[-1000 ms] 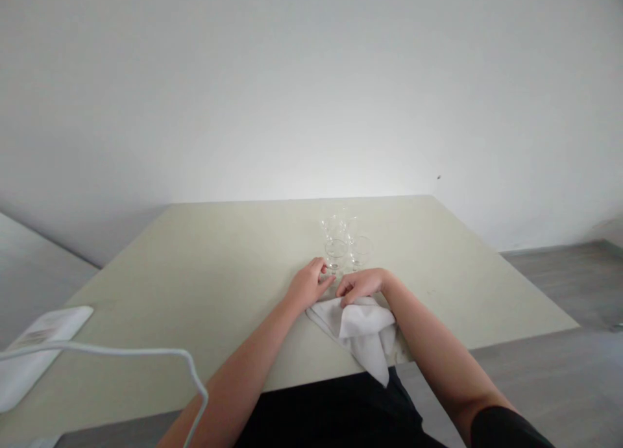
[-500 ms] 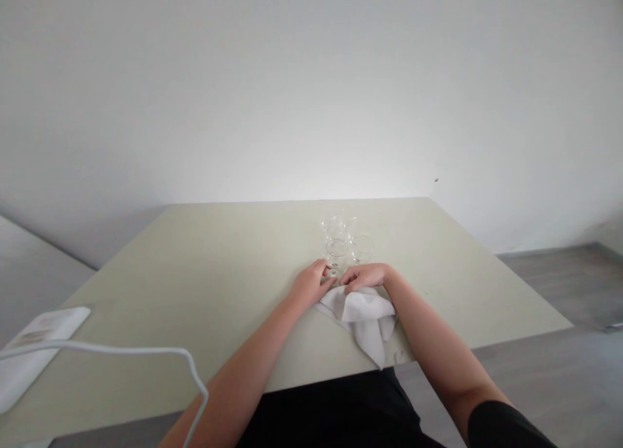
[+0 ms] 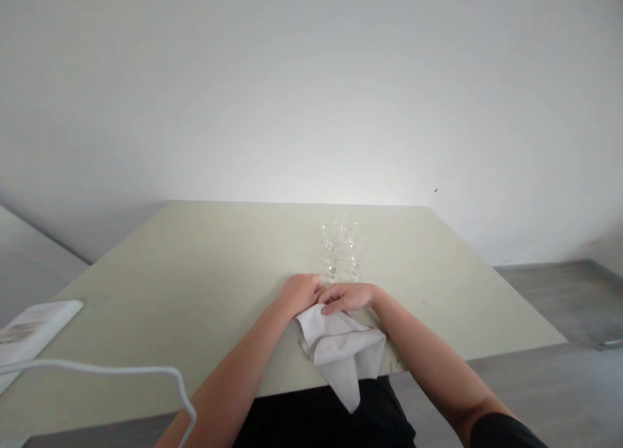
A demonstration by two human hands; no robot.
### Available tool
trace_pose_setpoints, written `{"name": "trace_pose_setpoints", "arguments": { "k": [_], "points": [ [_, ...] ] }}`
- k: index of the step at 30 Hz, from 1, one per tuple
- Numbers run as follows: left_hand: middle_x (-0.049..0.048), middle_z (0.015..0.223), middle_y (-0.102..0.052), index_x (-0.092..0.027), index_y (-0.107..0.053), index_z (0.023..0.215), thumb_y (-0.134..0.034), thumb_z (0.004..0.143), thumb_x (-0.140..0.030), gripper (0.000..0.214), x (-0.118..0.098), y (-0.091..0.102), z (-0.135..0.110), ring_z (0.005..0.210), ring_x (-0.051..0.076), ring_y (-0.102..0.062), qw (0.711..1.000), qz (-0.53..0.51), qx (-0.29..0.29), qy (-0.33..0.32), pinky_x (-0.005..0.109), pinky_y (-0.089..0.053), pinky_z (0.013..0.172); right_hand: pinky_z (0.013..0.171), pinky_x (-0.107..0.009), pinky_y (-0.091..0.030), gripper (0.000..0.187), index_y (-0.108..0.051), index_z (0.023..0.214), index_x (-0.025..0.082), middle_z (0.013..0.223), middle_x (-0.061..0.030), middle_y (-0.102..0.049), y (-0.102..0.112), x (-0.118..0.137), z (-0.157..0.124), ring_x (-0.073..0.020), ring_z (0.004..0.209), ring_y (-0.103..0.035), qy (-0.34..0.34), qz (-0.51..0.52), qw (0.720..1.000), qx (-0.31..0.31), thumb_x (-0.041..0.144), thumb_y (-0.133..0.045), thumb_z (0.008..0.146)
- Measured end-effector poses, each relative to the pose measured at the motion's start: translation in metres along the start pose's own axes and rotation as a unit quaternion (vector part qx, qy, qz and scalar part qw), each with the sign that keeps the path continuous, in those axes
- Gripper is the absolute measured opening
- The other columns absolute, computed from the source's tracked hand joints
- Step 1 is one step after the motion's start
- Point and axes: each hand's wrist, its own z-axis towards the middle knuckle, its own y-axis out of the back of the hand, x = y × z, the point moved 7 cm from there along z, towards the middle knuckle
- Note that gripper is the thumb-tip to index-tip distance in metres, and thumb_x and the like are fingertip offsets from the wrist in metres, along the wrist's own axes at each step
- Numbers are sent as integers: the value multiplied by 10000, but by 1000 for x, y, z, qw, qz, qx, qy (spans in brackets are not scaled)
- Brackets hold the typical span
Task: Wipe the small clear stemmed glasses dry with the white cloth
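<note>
A cluster of several clear stemmed glasses stands on the table just beyond my hands. My right hand is closed on a crumpled white cloth, its fingers pinching the upper edge. The cloth hangs toward me, with one corner over the table's front edge. Beside it, my left hand is curled at the cloth's upper left corner and meets the right fingertips. Its fingertips are mostly hidden; it appears to grip the cloth too. Both hands are on the near side of the glasses.
The pale table reaches back to a white wall. At the left lies a white flat object with papers or print on top. A white cable crosses the lower left. Grey floor shows at the right.
Both hands have moved slightly left and toward me, away from the glasses, and come together. The cloth has shifted left and nearer, its corner now past the table edge.
</note>
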Motion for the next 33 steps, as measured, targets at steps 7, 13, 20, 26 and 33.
{"name": "trace_pose_setpoints", "arguments": {
  "k": [7, 13, 20, 26, 33],
  "points": [
    [60, 764, -691, -219, -639, 803, -404, 898, -440, 336, 0, -2, 0, 711, 198, -633, 1000, 3, 2, -1, 287, -320, 575, 395, -144, -345, 318, -602, 887, 135, 669, 53, -472, 0, 0, 0, -39, 500, -428, 7, -8, 1000, -7, 453, -597, 867],
    [62, 785, -699, -219, -643, 807, -408, 898, -436, 333, 0, -3, 1, 740, 202, -643, 1000, 4, 2, 0, 285, -339, 583, 406, -147, -342, 310, -610, 895, 133, 675, 50, -477, 1, 1, -1, -39, 504, -427, 12, -20, 1000, -10, 441, -584, 879],
    [71, 795, -700, -225, -654, 807, -444, 883, -423, 299, 0, -2, 0, 758, 220, -647, 1000, -3, 2, 4, 289, -370, 611, 427, -156, -336, 295, -619, 892, 132, 700, 41, -501, 0, 2, -1, -45, 531, -437, 14, -16, 1000, -13, 425, -583, 883],
    [73, 801, -700, -229, -665, 829, -461, 878, -414, 279, 0, -2, 0, 765, 223, -647, 1000, -10, 8, 6, 290, -388, 640, 415, -150, -334, 290, -630, 935, 137, 690, 43, -504, 1, 0, -1, -45, 522, -437, 9, -26, 1000, -15, 418, -576, 889],
    [74, 815, -700, -226, -660, 834, -444, 885, -413, 291, -1, -3, 0, 770, 223, -649, 1000, -4, 6, -1, 289, -387, 634, 407, -140, -350, 320, -639, 932, 133, 713, 39, -516, 0, 0, -1, -38, 519, -441, 11, -24, 1000, -12, 443, -579, 882]
  ]
}}
